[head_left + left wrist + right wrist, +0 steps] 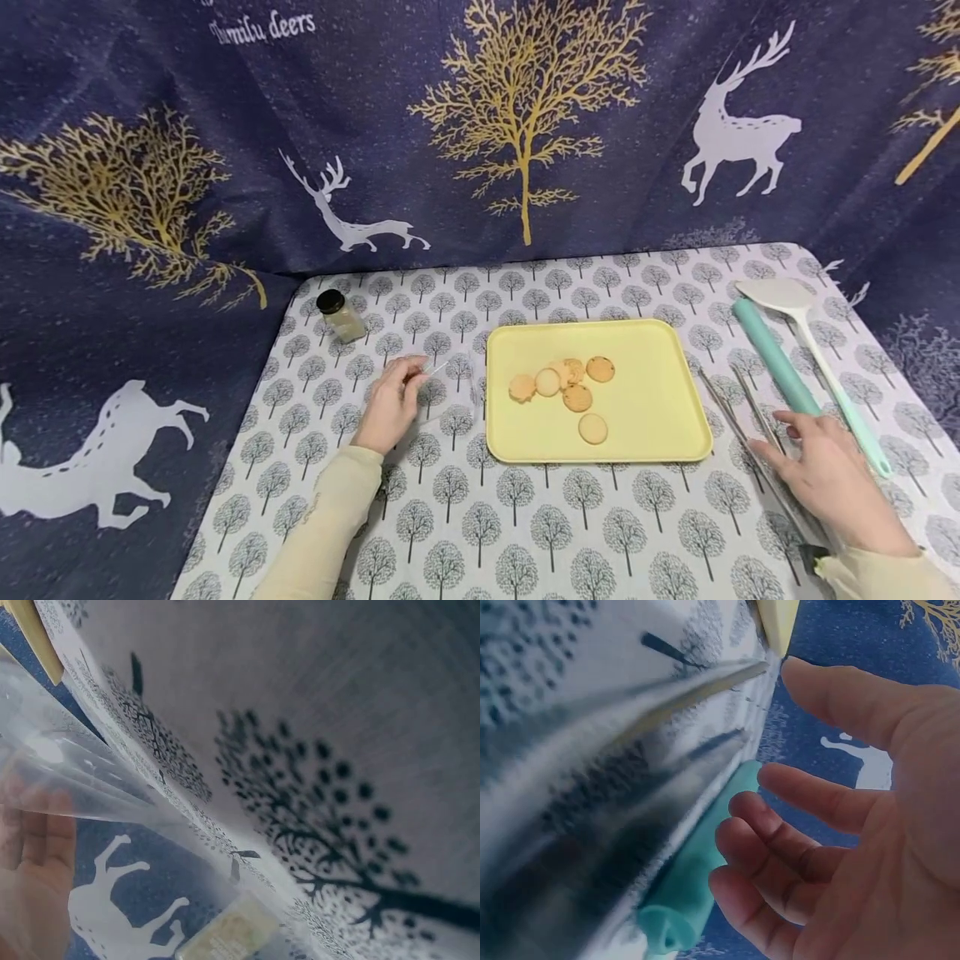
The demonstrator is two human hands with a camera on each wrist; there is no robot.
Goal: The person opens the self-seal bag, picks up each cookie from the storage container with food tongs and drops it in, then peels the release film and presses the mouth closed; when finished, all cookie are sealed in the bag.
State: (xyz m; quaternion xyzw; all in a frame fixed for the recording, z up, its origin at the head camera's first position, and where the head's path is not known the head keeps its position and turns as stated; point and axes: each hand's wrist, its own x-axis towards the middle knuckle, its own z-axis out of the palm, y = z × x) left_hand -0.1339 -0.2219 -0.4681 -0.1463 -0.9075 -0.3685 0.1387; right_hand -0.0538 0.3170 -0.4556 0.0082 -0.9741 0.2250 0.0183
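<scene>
My left hand (392, 404) pinches the edge of a clear plastic bag or sheet (105, 776) between thumb and fingers, left of the yellow tray (652, 367). In the left wrist view the see-through film spreads in front of the fingers. At the right, my right hand (828, 475) hovers over metal tongs (738, 427), thumb on one side and fingers on the other, not closed round them. The right wrist view shows its thumb and fingers spread apart with a gap between. Several round cookies (547, 382) lie on the tray.
Beyond the right hand lie a teal rolling pin (776, 354) and a long-handled utensil (840, 387) with a pale flat head. A small jar (343, 321) with a black lid stands at the back left. A dark printed cloth (375, 150) hangs behind the table.
</scene>
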